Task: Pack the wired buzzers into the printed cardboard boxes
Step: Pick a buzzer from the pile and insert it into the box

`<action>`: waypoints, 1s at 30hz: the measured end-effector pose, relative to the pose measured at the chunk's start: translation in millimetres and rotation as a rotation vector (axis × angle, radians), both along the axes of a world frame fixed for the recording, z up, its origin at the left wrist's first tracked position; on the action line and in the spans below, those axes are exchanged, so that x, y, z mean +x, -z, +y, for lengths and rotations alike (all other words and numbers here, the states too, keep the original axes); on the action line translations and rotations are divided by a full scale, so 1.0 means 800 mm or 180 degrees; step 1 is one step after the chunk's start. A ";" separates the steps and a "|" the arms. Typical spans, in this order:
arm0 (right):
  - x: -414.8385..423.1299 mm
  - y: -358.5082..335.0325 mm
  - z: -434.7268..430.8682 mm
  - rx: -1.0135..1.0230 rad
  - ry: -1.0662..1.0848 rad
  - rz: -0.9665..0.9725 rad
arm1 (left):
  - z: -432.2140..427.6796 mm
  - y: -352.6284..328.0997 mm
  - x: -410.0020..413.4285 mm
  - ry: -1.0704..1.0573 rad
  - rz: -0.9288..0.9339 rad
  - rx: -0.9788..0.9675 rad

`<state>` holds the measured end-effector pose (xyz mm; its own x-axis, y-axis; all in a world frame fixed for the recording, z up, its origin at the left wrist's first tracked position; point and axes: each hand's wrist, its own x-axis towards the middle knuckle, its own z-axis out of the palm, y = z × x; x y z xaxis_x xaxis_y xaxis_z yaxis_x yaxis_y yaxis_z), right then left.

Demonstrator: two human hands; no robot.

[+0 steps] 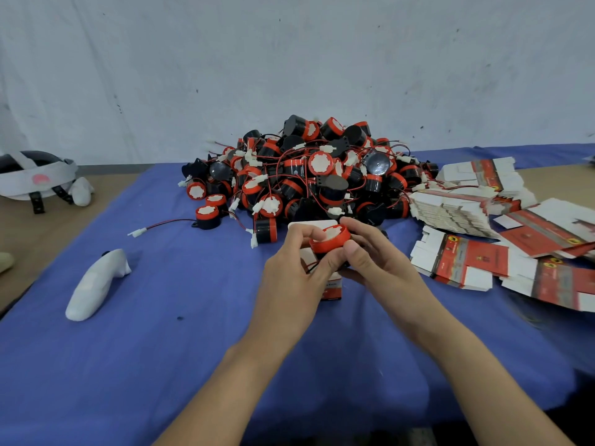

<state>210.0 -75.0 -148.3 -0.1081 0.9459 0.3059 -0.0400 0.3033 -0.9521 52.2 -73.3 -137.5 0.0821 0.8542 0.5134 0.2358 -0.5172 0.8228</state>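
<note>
white controller (pixel 96 284) on blue cloth (pixel 161 349), headset (pixel 35 175) far l on wood tbl (pixel 48 230), white wall (pixel 289 59) in bg

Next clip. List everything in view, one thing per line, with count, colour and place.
buzzer pile: too many to count, black and red with white connectors, back centre of the cloth
held buzzer: one, red-topped, between both hands
open box: one, white and red, under the hands, mostly hidden
flat boxes: many, white, red and grey, spread at right
controller: one, white, on the cloth at left
headset: one, white and grey, far left on the table
cloth: one, blue, over most of the table
table: one, tan, bare at left
left hand: one, pinches the held buzzer
right hand: one, pinches the held buzzer
</note>
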 end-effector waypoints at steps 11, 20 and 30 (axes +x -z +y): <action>-0.007 -0.007 0.000 -0.0172 0.0050 0.0744 | 0.001 -0.003 -0.005 0.0391 -0.0154 -0.0194; -0.007 -0.023 -0.005 -0.0662 0.0094 0.1863 | -0.002 -0.016 -0.001 0.0327 -0.0758 -0.0540; -0.019 -0.022 -0.006 -0.1248 -0.0228 0.2621 | -0.003 -0.018 0.003 0.0661 -0.0371 -0.0504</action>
